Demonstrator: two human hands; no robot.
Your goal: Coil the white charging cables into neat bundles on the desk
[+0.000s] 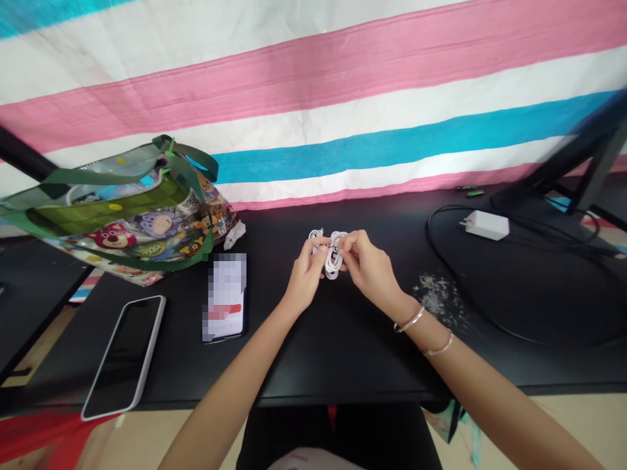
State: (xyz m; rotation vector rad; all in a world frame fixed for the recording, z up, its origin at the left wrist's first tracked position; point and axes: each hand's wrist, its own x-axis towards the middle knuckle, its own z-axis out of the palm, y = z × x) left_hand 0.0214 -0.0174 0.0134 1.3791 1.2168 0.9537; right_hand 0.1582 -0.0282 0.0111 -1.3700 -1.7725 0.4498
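Both hands meet above the middle of the black table. My left hand and my right hand pinch a coiled white cable between their fingertips. The coil is bunched in loops, with a small loop sticking out to the left near the left thumb. Two thin bracelets circle my right wrist.
A cartoon-printed tote bag with green handles stands at the back left. Two phones lie in front of it: one with a dark screen in a white case, one lit. A white charger with a black cord and a monitor stand sit right.
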